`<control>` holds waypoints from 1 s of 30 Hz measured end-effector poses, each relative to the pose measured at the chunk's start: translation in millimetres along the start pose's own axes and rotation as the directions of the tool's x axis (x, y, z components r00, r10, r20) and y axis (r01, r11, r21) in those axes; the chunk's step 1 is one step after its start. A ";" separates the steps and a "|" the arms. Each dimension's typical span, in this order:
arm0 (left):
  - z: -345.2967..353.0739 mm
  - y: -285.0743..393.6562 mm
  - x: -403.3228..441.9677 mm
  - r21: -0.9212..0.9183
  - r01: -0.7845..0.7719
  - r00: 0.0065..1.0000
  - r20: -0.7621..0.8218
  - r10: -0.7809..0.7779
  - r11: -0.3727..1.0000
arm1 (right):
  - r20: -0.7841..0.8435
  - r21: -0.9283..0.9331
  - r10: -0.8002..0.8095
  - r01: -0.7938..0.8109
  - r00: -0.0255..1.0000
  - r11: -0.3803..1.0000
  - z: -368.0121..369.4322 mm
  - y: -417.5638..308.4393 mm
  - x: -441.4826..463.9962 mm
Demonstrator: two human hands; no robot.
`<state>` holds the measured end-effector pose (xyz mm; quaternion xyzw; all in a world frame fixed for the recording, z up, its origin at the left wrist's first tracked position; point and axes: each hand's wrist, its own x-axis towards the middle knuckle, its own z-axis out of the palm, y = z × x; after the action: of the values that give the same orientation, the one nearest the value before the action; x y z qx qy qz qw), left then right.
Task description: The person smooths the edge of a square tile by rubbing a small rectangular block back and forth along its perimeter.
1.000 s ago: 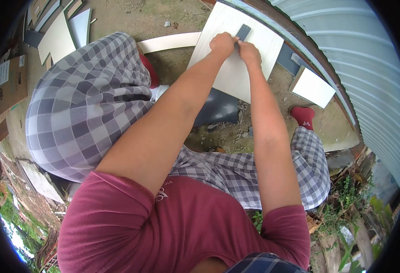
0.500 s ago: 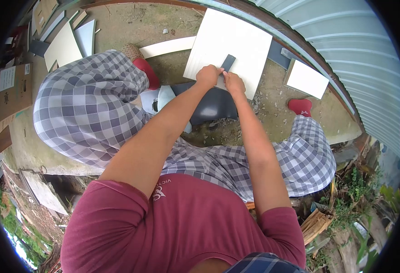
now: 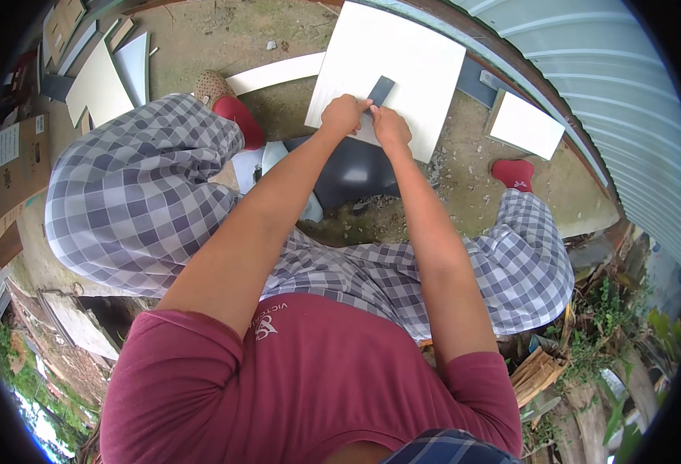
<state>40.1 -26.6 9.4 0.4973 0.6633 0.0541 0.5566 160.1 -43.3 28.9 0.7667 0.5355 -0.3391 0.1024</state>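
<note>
Both my hands grip a short dark grey flat strip [image 3: 381, 90] with a small hole near its far end. My left hand [image 3: 343, 115] is closed on its near end from the left. From the right, my right hand [image 3: 391, 127] is closed on the same end, thumb close to the other. Under the strip lies a large white board [image 3: 422, 58]; whether the strip touches it I cannot tell. A dark, glossy curved piece [image 3: 348, 170] lies just below the board, beside a pale grey-blue piece [image 3: 272, 157] partly hidden by my left forearm.
Several board offcuts [image 3: 100, 83] lean at the upper left, above a cardboard box [image 3: 15, 158]. A long white strip [image 3: 275, 75] lies left of the board. At right are a smaller white panel [image 3: 526, 126] and a corrugated metal wall [image 3: 580, 69]. Debris [image 3: 441, 174] litters the concrete.
My hands and the strip have moved slightly up and left in view, and more of the strip shows past my fingers. The board and surroundings have also shifted a little in view.
</note>
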 end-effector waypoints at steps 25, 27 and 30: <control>-67.9 62.9 73.4 0.069 0.048 0.989 -0.144 -0.037 0.996 | -0.060 -0.005 -0.068 0.068 0.996 0.998 -57.6 -57.6 99.4; -67.4 65.9 70.4 0.053 0.022 0.985 -0.171 -0.013 0.998 | -0.045 0.006 -0.080 0.081 0.996 0.997 -57.1 -57.7 100.0; -58.6 64.7 63.3 0.085 0.077 0.984 -0.167 -0.062 0.993 | -0.026 0.024 -0.047 0.047 0.999 0.999 -51.9 -52.1 92.8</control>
<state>39.7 79.5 28.5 0.4924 0.7257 0.0451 0.4785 153.2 74.6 20.1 0.7594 0.5503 -0.3381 0.0780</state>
